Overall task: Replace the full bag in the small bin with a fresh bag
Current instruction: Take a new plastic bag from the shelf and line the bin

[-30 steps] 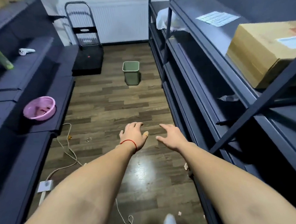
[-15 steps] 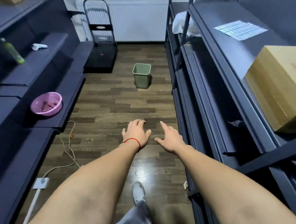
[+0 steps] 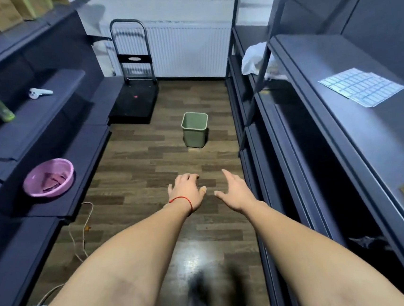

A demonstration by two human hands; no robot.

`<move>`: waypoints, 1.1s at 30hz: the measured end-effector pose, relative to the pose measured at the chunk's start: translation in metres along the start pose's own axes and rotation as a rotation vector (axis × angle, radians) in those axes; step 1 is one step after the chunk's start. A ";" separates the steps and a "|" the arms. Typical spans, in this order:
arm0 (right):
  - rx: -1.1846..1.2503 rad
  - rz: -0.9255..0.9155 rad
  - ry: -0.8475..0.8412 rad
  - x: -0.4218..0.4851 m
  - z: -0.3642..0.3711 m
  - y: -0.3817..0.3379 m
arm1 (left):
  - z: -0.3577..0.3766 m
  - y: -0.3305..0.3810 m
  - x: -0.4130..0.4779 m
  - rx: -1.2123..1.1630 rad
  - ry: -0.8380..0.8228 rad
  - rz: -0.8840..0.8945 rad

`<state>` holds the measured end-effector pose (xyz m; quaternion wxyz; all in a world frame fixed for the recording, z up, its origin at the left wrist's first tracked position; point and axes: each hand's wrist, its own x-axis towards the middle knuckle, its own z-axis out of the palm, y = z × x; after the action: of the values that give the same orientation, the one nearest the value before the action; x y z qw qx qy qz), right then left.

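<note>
Arms out front: left hand (image 3: 187, 192), fingers loose, holding nothing | right hand (image 3: 237, 194) beside it, fingers spread, empty too | pink basin (image 3: 49, 177) on the left shelf (image 3: 84, 149) | small green bin (image 3: 195, 130) upright on the floor (image 3: 135, 184) ahead, well apart from both hands | platform trolley (image 3: 136, 95) beyond, by the radiator (image 3: 186, 48)

Both bare forearms are stretched forward, well short of the bin (image 3: 195, 128). The left hand (image 3: 187, 191) is held palm down, fingers loosely bent, a red cord (image 3: 181, 199) worn at its wrist. The right hand (image 3: 237, 194) is spread flat. Nothing is gripped.
</note>
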<state>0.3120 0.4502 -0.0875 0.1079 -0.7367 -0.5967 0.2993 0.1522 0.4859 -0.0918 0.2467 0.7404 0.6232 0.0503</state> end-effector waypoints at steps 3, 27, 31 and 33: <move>0.014 0.029 0.026 0.042 -0.022 -0.009 | -0.014 0.000 0.042 -0.003 -0.012 0.013; 0.039 0.004 0.059 0.444 -0.170 -0.029 | -0.084 0.051 0.436 0.017 0.010 -0.090; 0.016 0.015 0.036 0.487 -0.184 -0.027 | -0.095 0.057 0.490 0.003 0.003 -0.090; -0.002 0.046 0.033 0.511 -0.187 -0.026 | -0.098 0.058 0.519 0.009 -0.011 -0.072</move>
<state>0.4532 0.9761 -0.0846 0.1101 -0.7550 -0.5782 0.2891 0.2795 1.0013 -0.1022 0.2483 0.7189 0.6483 0.0346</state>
